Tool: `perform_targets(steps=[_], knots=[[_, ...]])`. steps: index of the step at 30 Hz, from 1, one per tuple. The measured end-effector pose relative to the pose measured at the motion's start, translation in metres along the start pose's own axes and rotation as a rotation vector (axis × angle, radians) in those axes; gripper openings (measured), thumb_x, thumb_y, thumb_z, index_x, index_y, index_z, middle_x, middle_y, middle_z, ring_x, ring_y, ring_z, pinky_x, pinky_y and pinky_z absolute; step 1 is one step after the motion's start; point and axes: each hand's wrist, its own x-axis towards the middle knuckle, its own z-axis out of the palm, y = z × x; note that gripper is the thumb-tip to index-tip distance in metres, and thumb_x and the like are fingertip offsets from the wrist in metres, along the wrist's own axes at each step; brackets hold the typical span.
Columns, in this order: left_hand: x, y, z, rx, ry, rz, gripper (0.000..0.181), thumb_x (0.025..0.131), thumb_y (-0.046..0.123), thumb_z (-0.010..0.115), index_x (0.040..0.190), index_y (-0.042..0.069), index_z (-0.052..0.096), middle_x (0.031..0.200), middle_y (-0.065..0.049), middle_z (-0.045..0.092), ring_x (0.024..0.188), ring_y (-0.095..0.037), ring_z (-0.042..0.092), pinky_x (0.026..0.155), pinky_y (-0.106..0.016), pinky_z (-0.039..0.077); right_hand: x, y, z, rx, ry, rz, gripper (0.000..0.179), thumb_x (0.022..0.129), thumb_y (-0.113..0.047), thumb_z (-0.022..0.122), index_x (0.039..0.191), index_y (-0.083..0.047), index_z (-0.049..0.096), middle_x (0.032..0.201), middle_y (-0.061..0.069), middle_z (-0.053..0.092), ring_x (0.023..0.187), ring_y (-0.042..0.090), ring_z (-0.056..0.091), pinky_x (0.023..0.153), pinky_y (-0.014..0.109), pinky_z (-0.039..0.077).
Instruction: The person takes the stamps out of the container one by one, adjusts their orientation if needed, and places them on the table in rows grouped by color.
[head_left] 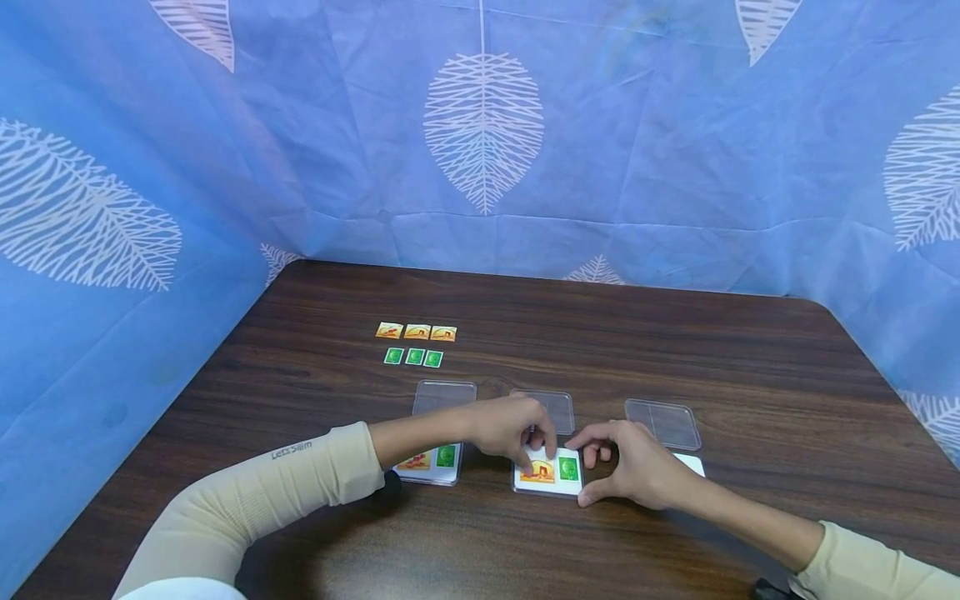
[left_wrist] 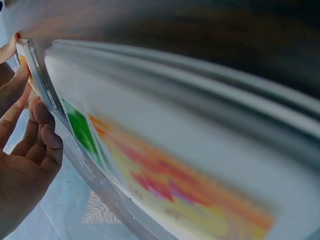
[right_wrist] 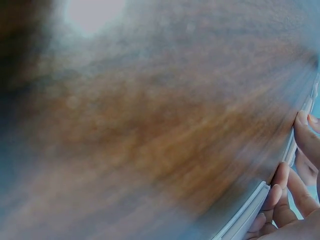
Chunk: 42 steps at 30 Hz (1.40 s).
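A shallow clear case [head_left: 546, 490] holding a white card lies in the middle of the row. On its card are an orange picture stamp [head_left: 537, 473] and a green stamp [head_left: 568, 469]. My left hand [head_left: 510, 427] reaches in from the left, thumb and forefinger spread, their tips pressing on the orange stamp. From the right, my right hand [head_left: 637, 464] grips the case's right side, thumb at the near corner and forefinger at the far one. Under my left wrist sits another case [head_left: 431, 478] with an orange and a green stamp, seen large and blurred in the left wrist view.
Three clear lids [head_left: 663, 423] lie behind the cases. Farther back are a row of orange stamps [head_left: 417, 332] and a row of green stamps [head_left: 414, 357]. Part of a white card [head_left: 692, 463] shows behind my right hand. Blue leaf-patterned cloth [head_left: 637, 167] surrounds the dark wooden table [head_left: 750, 350].
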Motion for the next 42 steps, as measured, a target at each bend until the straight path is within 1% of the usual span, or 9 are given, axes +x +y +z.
perform_targets(steps=[3,8,16,25,33,36,42], knots=[[-0.0006,0.0005,0.0004,-0.009,-0.003,-0.002,0.022,0.08,-0.002,0.086,0.1,0.005,0.077,0.081,0.002,0.058,0.067,-0.004,0.048,0.064,-0.014,0.041,-0.0006,0.0003,0.0004,0.004,0.0,-0.002,0.051,0.069,-0.025,0.097,0.111,-0.005,0.074,0.082,-0.009,0.059,0.075,0.007,0.046,0.068,0.024,0.04],[-0.0012,0.0009,0.0005,-0.023,-0.02,0.015,0.02,0.082,-0.003,0.084,0.097,0.006,0.076,0.082,0.0,0.059,0.068,-0.005,0.049,0.064,-0.015,0.041,-0.0017,0.0006,0.0011,0.013,0.0,-0.003,0.051,0.069,-0.024,0.097,0.111,-0.005,0.074,0.082,-0.009,0.059,0.075,0.007,0.047,0.068,0.024,0.041],[-0.001,0.0005,0.0029,-0.044,-0.036,0.019,0.018,0.083,-0.005,0.082,0.096,0.004,0.074,0.08,0.002,0.057,0.069,-0.004,0.048,0.065,-0.014,0.042,-0.0022,0.001,0.0018,0.02,-0.007,0.005,0.051,0.069,-0.024,0.097,0.111,-0.005,0.074,0.082,-0.008,0.06,0.075,0.006,0.047,0.068,0.024,0.041],[-0.0014,0.0031,0.0021,0.002,-0.039,0.002,0.013,0.084,-0.004,0.082,0.09,0.004,0.073,0.08,0.001,0.061,0.071,-0.002,0.051,0.066,-0.013,0.044,-0.0014,-0.0009,0.0009,0.019,-0.017,0.027,0.052,0.069,-0.023,0.097,0.112,-0.005,0.074,0.081,-0.007,0.059,0.074,0.007,0.047,0.067,0.024,0.04],[-0.0023,0.0019,0.002,0.014,-0.04,0.023,0.011,0.085,-0.002,0.082,0.087,0.004,0.073,0.079,0.003,0.062,0.07,-0.002,0.051,0.065,-0.013,0.043,-0.0001,-0.0013,0.0002,0.007,-0.01,0.018,0.052,0.068,-0.023,0.098,0.111,-0.006,0.075,0.082,-0.009,0.06,0.075,0.007,0.047,0.067,0.024,0.041],[-0.003,0.003,0.0016,0.013,-0.04,0.02,0.012,0.085,-0.002,0.082,0.088,0.004,0.072,0.079,0.003,0.061,0.07,-0.002,0.05,0.065,-0.013,0.042,0.0003,-0.0011,-0.0003,-0.001,-0.01,0.012,0.052,0.068,-0.024,0.098,0.111,-0.006,0.075,0.082,-0.009,0.06,0.075,0.006,0.048,0.068,0.023,0.042],[-0.004,0.0047,0.0029,0.019,-0.008,-0.007,0.015,0.084,0.003,0.085,0.088,0.004,0.07,0.08,0.002,0.061,0.071,-0.003,0.05,0.066,-0.013,0.042,0.0005,-0.0006,-0.0005,-0.014,-0.003,0.005,0.053,0.068,-0.025,0.098,0.111,-0.006,0.075,0.082,-0.01,0.06,0.076,0.007,0.047,0.068,0.024,0.041]])
